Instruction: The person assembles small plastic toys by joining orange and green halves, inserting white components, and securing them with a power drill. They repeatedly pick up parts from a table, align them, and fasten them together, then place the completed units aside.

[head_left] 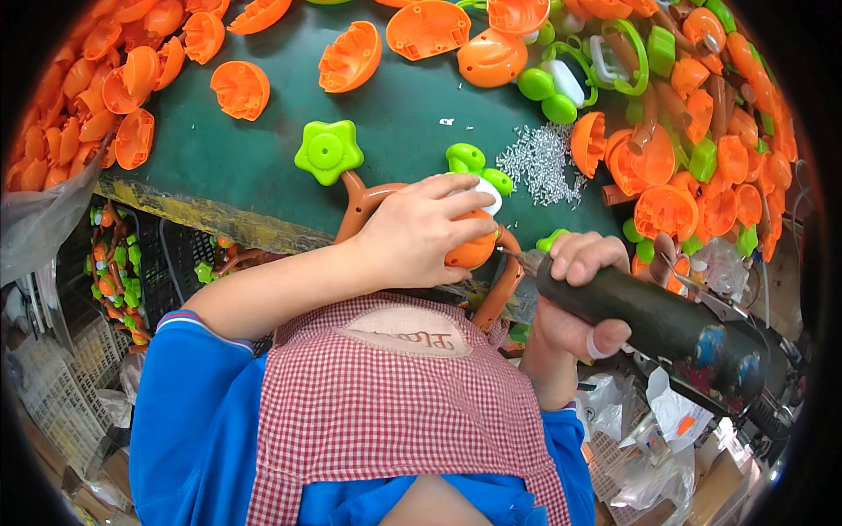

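Observation:
My left hand (pixel 425 223) is wrapped over a plastic toy at the table's near edge, pressing its round orange shell (pixel 474 252). From the toy run curved brown tubes (pixel 358 206), one ending in a green star-shaped knob (pixel 328 152). Green and white parts (pixel 487 197) show past my fingers. In my right hand (pixel 574 294) is a dark, thick electric screwdriver (pixel 640 320), gripped around its body. Its bit points left at the orange shell, close to its right side; whether it sits on a screw cannot be made out. My left palm hides part of the toy.
Loose small screws (pixel 544 165) lie in a pile right of the toy. Orange half shells (pixel 240 90) are scattered at the back, with heaps of orange, green and brown parts at both sides. Black crates (pixel 158 254) with toys stand below the table's left edge.

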A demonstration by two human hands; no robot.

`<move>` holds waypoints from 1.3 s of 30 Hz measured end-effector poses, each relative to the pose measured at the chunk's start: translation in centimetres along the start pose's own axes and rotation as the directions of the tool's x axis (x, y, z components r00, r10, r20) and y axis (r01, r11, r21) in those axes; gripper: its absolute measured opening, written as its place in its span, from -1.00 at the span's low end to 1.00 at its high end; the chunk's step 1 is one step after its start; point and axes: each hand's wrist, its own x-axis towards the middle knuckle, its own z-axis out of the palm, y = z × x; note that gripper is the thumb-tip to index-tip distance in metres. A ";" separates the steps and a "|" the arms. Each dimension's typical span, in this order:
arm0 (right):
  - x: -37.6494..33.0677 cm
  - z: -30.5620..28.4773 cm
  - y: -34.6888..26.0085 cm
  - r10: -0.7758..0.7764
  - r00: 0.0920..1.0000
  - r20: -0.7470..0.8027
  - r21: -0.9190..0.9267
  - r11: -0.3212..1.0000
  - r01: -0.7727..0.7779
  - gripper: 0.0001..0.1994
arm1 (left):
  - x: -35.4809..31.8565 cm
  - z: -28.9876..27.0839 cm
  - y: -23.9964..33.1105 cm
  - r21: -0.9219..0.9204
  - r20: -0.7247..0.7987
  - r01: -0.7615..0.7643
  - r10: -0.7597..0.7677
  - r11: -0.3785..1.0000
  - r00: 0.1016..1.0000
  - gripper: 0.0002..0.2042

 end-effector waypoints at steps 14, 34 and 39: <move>-1.0 -0.2 2.8 0.187 0.979 0.078 -0.153 0.973 -0.174 -0.26 | 0.1 0.2 0.2 -0.011 0.015 0.031 -0.031 0.999 0.999 -0.55; -0.1 -4.9 3.5 0.020 0.993 -0.115 -0.114 0.993 -0.033 -0.11 | 0.4 -0.2 0.3 0.086 -0.011 -0.060 0.061 0.994 0.998 -0.62; 1.4 -2.3 -0.6 -0.038 0.999 -0.015 0.114 0.993 0.040 -0.08 | 3.1 1.2 1.2 -0.029 -0.121 -0.123 0.119 0.992 0.986 -0.77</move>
